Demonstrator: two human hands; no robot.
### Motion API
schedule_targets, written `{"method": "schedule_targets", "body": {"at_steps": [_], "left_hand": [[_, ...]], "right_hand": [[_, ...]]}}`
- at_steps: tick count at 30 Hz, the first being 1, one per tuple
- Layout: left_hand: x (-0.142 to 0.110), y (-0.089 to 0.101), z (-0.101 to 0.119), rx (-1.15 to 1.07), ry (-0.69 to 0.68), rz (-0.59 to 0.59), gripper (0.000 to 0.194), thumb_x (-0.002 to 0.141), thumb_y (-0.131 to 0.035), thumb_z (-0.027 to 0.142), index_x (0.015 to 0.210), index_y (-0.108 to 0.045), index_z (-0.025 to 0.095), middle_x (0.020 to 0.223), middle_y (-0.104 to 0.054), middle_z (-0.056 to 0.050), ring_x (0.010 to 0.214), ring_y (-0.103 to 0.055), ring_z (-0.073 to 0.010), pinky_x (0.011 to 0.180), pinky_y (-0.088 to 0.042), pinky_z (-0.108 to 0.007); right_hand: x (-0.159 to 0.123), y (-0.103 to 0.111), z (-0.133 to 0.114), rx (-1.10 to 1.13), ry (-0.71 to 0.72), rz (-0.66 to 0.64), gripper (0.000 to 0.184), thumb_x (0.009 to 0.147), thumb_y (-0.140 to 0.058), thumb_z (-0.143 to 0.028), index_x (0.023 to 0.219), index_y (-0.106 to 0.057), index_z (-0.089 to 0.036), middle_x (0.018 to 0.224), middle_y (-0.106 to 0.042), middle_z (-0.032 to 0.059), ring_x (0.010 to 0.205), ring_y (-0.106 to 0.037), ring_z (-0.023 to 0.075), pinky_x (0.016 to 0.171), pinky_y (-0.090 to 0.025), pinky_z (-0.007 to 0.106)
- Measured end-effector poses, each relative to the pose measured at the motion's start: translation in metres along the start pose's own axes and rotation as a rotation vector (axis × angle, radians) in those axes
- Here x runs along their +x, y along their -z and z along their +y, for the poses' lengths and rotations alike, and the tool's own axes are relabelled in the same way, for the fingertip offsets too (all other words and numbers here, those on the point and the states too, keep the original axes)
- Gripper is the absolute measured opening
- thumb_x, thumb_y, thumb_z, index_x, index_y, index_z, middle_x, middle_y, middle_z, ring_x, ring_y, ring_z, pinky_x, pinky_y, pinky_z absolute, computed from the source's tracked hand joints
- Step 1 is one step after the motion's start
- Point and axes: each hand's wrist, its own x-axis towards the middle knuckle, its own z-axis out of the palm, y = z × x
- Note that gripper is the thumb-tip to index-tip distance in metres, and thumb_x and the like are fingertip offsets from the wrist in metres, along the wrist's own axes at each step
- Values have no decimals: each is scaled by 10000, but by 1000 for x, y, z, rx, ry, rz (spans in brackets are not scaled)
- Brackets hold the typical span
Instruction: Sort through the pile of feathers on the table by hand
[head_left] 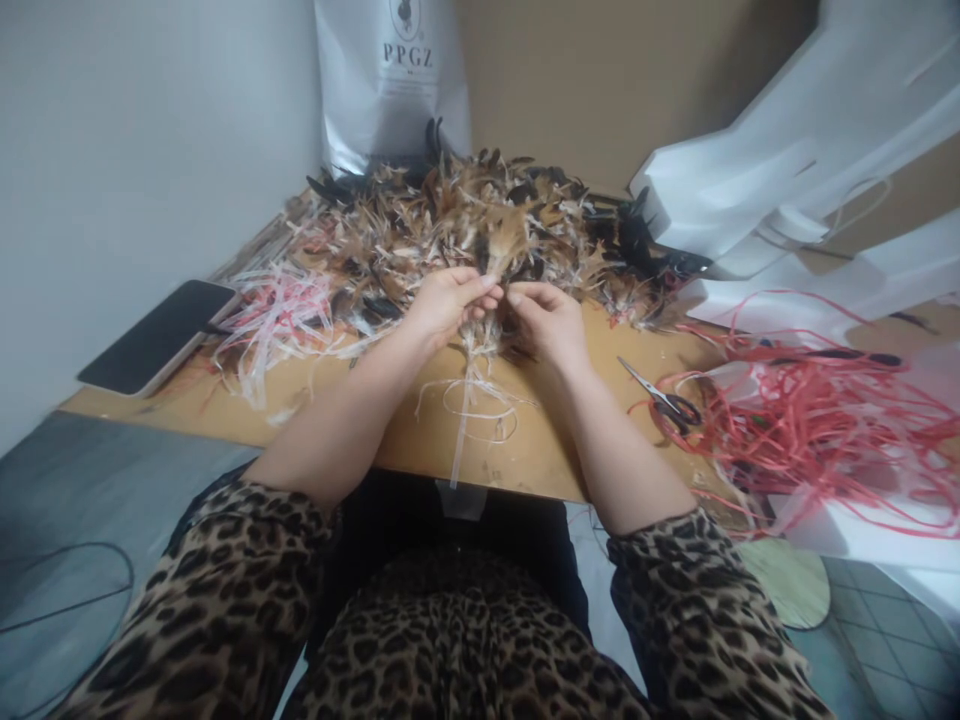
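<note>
A big heap of brown, tan and black feathers (480, 215) covers the back of a wooden table (375, 400). My left hand (448, 302) and my right hand (546, 318) meet at the heap's near edge, both with fingers closed. Between them they pinch a small bunch of brown feathers (501, 248) that stands up from the fingertips. White plastic string (472, 400) hangs down from the bunch and loops on the table towards me.
A phone (157, 335) lies at the table's left edge beside loose white and pink strips (277, 315). Scissors (664, 397) lie right of my right hand, next to a tangle of red string (810, 420). A white PPGZ bag (390, 80) stands behind; white foam pieces (810, 150) at right.
</note>
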Motion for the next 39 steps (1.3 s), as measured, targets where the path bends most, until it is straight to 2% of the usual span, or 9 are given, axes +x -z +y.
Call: {"method": "schedule_targets", "body": {"at_steps": [3,6,12,16,20,23,29,34,39], "left_hand": [[3,3,4,-56,-39,66,201,792,-753,188,671,-610,114,654,-690,-6,509,-583,-20,471,-409,-104],[5,6,4,-77,-46,83,191,799,-743,187,685,-606,120,668,-692,0,514,-582,-16,471,-407,-99],[3,5,4,-60,-29,77,195,811,-727,180,688,-585,129,681,-700,1,516,-586,-20,464,-401,-104],[3,6,7,-25,-29,62,212,806,-734,198,689,-573,125,710,-713,-12,525,-601,-25,468,-403,-110],[2,9,12,46,-42,60,200,790,-754,209,712,-597,113,768,-732,-28,531,-613,-28,462,-395,-112],[2,11,16,54,-24,61,200,772,-772,203,721,-601,111,809,-743,-35,537,-620,-25,465,-397,-106],[2,18,19,-95,240,-106,51,841,-668,91,801,-637,89,775,-741,-76,549,-659,-71,474,-459,-128],[0,17,17,-225,346,-234,168,918,-527,54,812,-656,72,797,-751,-123,582,-690,-93,538,-528,-145],[-2,12,15,-206,364,-231,229,921,-490,11,777,-663,55,705,-724,-86,540,-665,-74,516,-511,-129]], "right_hand": [[2,8,5,-305,29,-135,149,671,-719,-302,723,-696,-164,659,-642,-6,593,-524,104,579,-426,245],[2,7,13,-523,19,-239,159,713,-679,-291,788,-709,-154,647,-627,-6,581,-514,112,593,-424,257],[-4,-7,21,-997,244,-282,124,777,-646,-246,838,-738,-190,780,-642,40,760,-563,180,714,-419,305],[-5,-5,15,-928,339,-233,121,817,-605,-212,783,-715,-176,775,-612,38,733,-558,164,728,-430,299],[-4,4,7,-839,561,-109,107,842,-604,-219,784,-683,-176,777,-592,29,716,-547,149,698,-440,277],[-4,12,2,-918,734,-69,146,897,-562,-258,849,-683,-193,837,-611,45,753,-564,154,675,-440,273],[5,29,-2,-1074,1043,81,224,965,-469,-274,914,-679,-212,880,-635,62,812,-583,159,710,-451,282],[10,33,2,-1098,1077,83,217,972,-467,-287,928,-670,-227,889,-631,57,821,-574,161,721,-441,299],[8,28,5,-1034,1044,33,200,963,-485,-285,915,-671,-233,892,-635,54,829,-576,162,722,-447,302]]}}
